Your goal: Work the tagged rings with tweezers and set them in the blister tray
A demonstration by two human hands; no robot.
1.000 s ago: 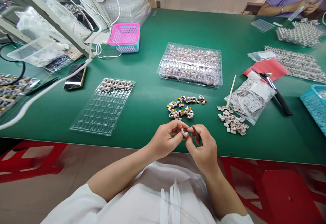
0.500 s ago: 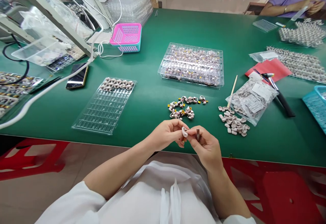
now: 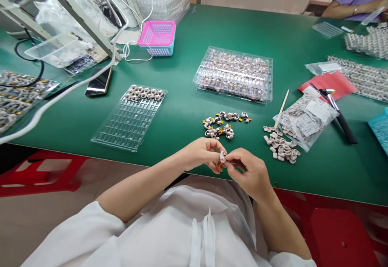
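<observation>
My left hand (image 3: 203, 153) pinches a small whitish ring-shaped part (image 3: 222, 156) between thumb and fingers, above the table's front edge. Close against it, my right hand (image 3: 251, 170) is closed, its fingertips at the part's right side. A thin, slim piece (image 3: 233, 162) shows between the right fingers; its kind cannot be made out. Just beyond my hands lies a cluster of similar ring-shaped parts (image 3: 228, 132) with yellow tabs. To the right is a pile of small beige caps (image 3: 280, 147) beside a plastic bag of parts (image 3: 306, 117).
A clear compartment tray (image 3: 121, 127) at left holds ring parts in its far rows. Stacked filled trays (image 3: 233, 75) stand farther back. Around them are a phone (image 3: 99, 81), a pink basket (image 3: 157, 34), a wooden stick (image 3: 281, 107) and a black-handled tool (image 3: 344, 123). A co-worker's arm (image 3: 354, 10) shows far right.
The view has shifted slightly, so the table things sit farther right. My right hand has turned, and the brown piece that stood up between its fingers now appears as a thin line.
</observation>
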